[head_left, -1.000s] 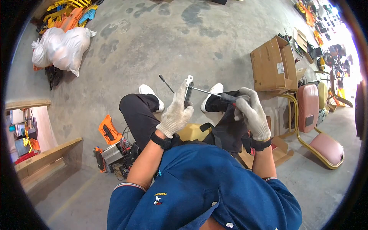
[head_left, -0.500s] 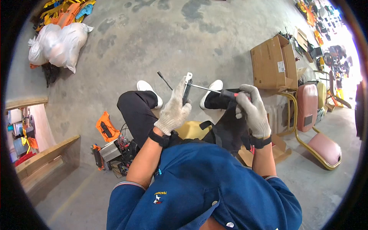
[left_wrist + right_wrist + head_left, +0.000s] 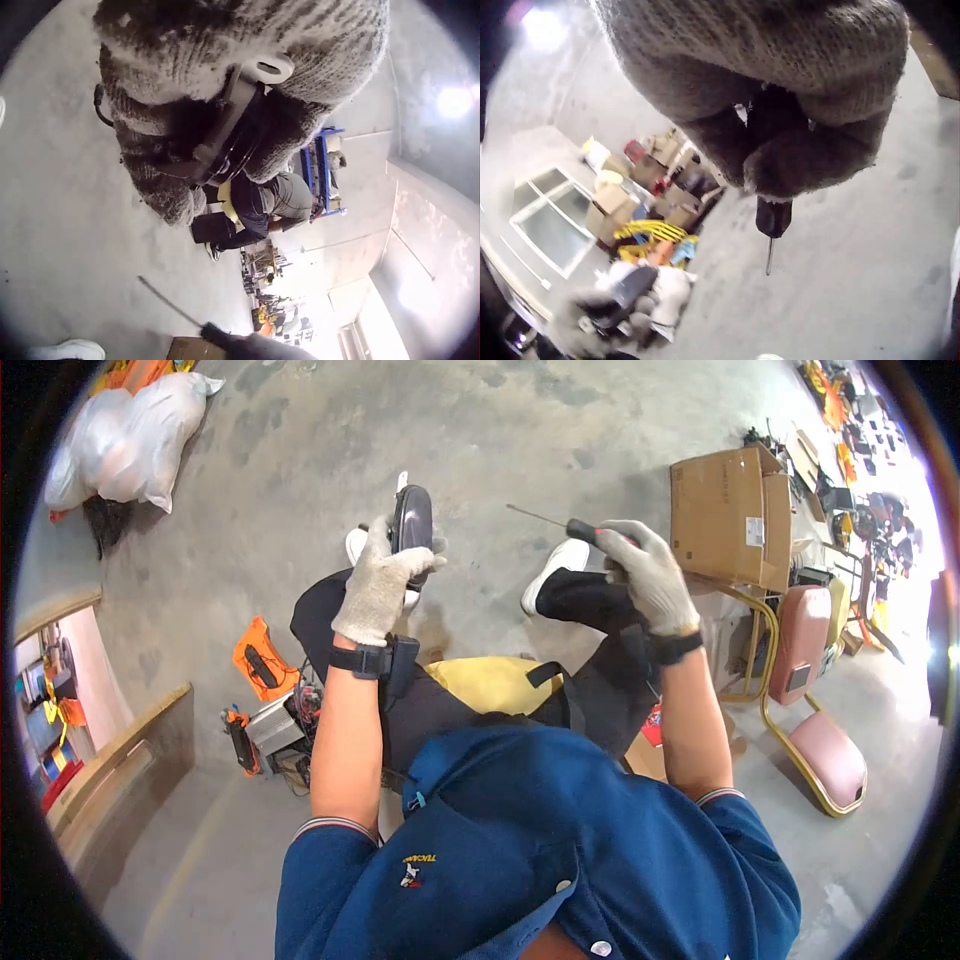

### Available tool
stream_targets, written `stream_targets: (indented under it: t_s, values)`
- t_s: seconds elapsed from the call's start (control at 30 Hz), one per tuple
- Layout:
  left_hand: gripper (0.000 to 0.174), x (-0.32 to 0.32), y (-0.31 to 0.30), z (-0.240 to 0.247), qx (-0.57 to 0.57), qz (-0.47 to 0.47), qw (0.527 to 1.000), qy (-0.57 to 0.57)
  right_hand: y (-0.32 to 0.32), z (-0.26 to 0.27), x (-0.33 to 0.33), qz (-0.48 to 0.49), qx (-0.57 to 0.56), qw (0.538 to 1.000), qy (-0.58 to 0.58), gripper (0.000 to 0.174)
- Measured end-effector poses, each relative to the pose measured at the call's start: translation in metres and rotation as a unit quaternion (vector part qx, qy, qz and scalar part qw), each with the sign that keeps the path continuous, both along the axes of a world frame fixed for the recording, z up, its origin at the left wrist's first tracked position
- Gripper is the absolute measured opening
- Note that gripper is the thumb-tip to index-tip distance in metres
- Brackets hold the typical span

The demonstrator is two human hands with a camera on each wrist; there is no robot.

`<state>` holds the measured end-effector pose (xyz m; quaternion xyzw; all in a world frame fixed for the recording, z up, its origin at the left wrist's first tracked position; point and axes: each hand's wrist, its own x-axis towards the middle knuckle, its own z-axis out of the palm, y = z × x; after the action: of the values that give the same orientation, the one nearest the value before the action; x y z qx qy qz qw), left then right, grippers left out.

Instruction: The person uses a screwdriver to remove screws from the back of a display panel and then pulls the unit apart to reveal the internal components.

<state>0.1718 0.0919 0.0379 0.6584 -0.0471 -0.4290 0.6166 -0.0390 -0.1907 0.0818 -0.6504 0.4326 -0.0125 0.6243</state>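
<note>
My gloved left hand [image 3: 378, 588] grips a dark, elongated oval part [image 3: 412, 520] in the head view. A pale tab [image 3: 402, 481] sticks out of its far end; the left wrist view shows a hole through this tab [image 3: 271, 70]. Gloved fingers cover much of the part there. To the right, my gloved right hand [image 3: 650, 575] holds a screwdriver [image 3: 582, 531] by its black and red handle. Its thin shaft points left toward the part, with a wide gap between tip and part. In the right wrist view, fingers wrap the screwdriver [image 3: 772, 217] handle, hiding most of it.
A cardboard box [image 3: 718, 515] and a pink chair [image 3: 803, 635] stand on the right. White bags [image 3: 130, 445] lie at the far left. Beside the left leg are an orange piece [image 3: 262, 658] and a metal device [image 3: 275, 728]. Another person [image 3: 274, 202] bends over in the background.
The screwdriver tip has come away from the dark part. My left hand has moved forward and left, turning the part's broad dark face into view. The right hand has also moved forward.
</note>
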Motion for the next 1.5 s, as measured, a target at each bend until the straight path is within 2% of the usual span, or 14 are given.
stream_targets:
  t_s: [0.1,0.17,0.2,0.3,0.37,0.6,0.7,0.87,1.03,1.1,1.13,1.2,1.3,1.5]
  values:
    - [0.06,0.01,-0.004,-0.017,-0.104,0.037,0.989,0.098,0.007,-0.062,0.031,0.036,-0.016,0.991,0.129,0.041]
    - [0.058,0.009,-0.008,-0.012,-0.089,0.053,0.987,0.125,0.011,-0.11,0.043,0.071,-0.009,0.98,0.188,0.042]
    - [0.056,0.009,-0.011,-0.008,-0.079,0.066,0.984,0.146,0.008,-0.161,0.034,0.091,-0.055,0.976,0.189,0.052]
    - [0.059,0.011,-0.018,-0.008,-0.081,0.09,0.978,0.168,0.022,-0.21,0.033,0.106,-0.041,0.97,0.213,0.049]
    - [0.061,0.012,-0.018,-0.014,-0.067,0.106,0.975,0.181,0.027,-0.251,0.029,0.163,-0.106,0.955,0.224,0.047]
    - [0.073,0.008,-0.029,-0.013,-0.016,0.118,0.971,0.207,0.044,-0.304,0.022,0.169,-0.08,0.949,0.253,0.044]
    - [0.09,0.005,-0.037,-0.013,-0.015,0.095,0.978,0.187,0.047,-0.317,0.02,0.157,-0.071,0.951,0.258,0.044]
    - [0.093,0.001,-0.038,-0.013,-0.025,0.095,0.975,0.201,0.043,-0.34,0.017,0.156,-0.063,0.951,0.258,0.047]
    - [0.083,0.001,-0.04,-0.013,-0.031,0.093,0.974,0.204,0.038,-0.33,0.021,0.151,-0.045,0.949,0.273,0.047]
    - [0.067,0.001,-0.037,-0.017,0.014,0.055,0.982,0.18,0.036,-0.322,0.023,0.153,-0.055,0.945,0.282,0.047]
    - [0.067,0.0,-0.036,-0.019,0.012,0.053,0.982,0.18,0.033,-0.305,0.029,0.151,-0.057,0.946,0.282,0.047]
    - [0.04,-0.001,-0.034,-0.021,0.04,0.021,0.987,0.154,0.027,-0.273,0.038,0.127,-0.006,0.95,0.285,0.05]
    - [0.028,0.001,-0.035,-0.018,0.073,-0.017,0.992,0.105,0.015,-0.252,0.034,0.124,-0.046,0.963,0.235,0.05]
    - [0.027,-0.002,-0.028,-0.031,0.076,-0.022,0.994,0.071,-0.015,-0.125,0.028,0.058,0.083,0.99,0.102,0.028]
